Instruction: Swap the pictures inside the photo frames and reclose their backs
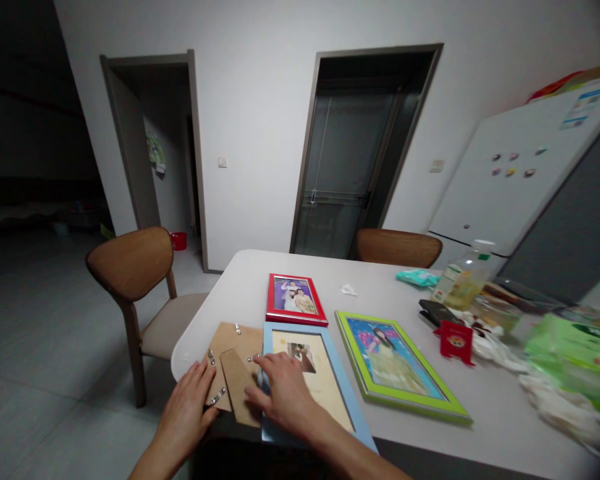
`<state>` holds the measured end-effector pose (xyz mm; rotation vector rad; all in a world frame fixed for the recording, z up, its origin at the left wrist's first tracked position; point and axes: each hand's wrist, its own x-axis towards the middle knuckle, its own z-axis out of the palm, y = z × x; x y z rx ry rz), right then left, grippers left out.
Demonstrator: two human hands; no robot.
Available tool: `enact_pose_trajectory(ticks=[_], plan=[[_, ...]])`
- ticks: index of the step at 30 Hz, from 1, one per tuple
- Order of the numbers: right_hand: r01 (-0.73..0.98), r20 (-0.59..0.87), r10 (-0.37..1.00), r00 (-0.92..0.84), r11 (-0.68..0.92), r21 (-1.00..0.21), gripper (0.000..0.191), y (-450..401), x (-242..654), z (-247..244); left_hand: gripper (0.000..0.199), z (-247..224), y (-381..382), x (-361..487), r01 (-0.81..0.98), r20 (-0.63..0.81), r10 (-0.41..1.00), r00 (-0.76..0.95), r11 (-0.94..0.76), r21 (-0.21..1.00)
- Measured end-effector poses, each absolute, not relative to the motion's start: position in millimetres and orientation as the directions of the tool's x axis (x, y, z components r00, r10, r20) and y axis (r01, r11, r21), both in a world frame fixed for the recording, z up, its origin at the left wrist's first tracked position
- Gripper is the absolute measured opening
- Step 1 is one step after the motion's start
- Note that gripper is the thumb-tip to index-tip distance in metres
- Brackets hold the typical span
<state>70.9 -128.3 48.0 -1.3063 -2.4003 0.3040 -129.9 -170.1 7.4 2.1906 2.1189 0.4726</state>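
Note:
A brown backing board [225,337] with metal clips and a fold-out stand [241,387] lies at the table's near left. My left hand [187,403] rests on its left edge, fingers stretched out. Across the board's right side reaches my right hand [287,393], thumb and index finger apart, the index fingertip at a metal clip [254,358]. Under that hand is a light blue picture frame [337,373] with a cream sheet and a small photo [301,357]; it partly overlaps the board. Behind stands out a red picture frame [271,297], lying flat; to the right lies a green one [405,400].
On the table's right are a plastic bottle [460,280], a teal packet [417,278], a black phone-like object [437,312], a red pouch [456,342], crumpled tissues and a green tissue pack [570,353]. Wooden chairs stand left [135,263] and behind [400,248].

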Motion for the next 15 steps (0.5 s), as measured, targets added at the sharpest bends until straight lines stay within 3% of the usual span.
enact_pose_trajectory(ticks=[4,8,12,15], plan=[[0.705,0.246,0.802,-0.544,0.596,-0.384,0.051,-140,37,40,0.053,6,-168,-132,0.966,0.21,0.978,0.007,-0.061,0.252],[0.646,0.291,0.836,-0.465,0.545,-0.534,0.056,-137,33,43,0.047,7,-166,-135,0.954,0.315,0.949,0.007,-0.1,0.281],[0.539,0.372,0.807,-0.459,0.586,-0.606,0.058,-140,61,62,0.045,19,-167,-116,0.928,0.474,0.879,0.053,-0.219,0.302],[0.539,0.37,0.817,-0.442,0.572,-0.619,0.057,-148,103,70,0.045,28,-171,-82,0.893,0.512,0.847,0.14,-0.332,0.305]])
